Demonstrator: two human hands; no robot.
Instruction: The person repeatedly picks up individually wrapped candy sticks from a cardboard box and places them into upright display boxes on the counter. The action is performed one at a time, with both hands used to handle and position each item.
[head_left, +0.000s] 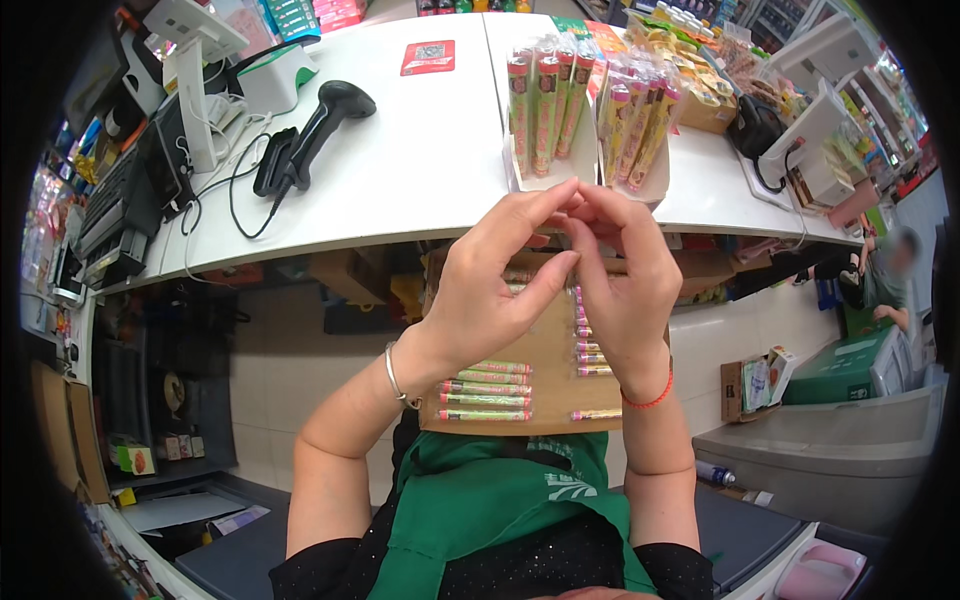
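My left hand (495, 277) and my right hand (630, 274) are raised in front of me, their fingertips meeting just before the counter's edge. Nothing shows in either hand, though some fingers are hidden. Beneath them lies a cardboard sheet or box top (551, 401). On its left is a row of green wrapped sticks (486, 401) with red ends; yellow-and-pink wrapped sticks (592, 358) line its right side, partly covered by my right hand. Just beyond my fingers, an open box of green sticks (546, 112) stands beside a box of yellow-and-purple sticks (637, 135).
A white counter (420, 172) spans the front. At its left are a black barcode scanner (315, 127), cables and a keyboard (120, 199). A payment device (757, 124) and packaged snacks (697, 82) stand right. At far right is a person (885, 277) beside a green bin (847, 367).
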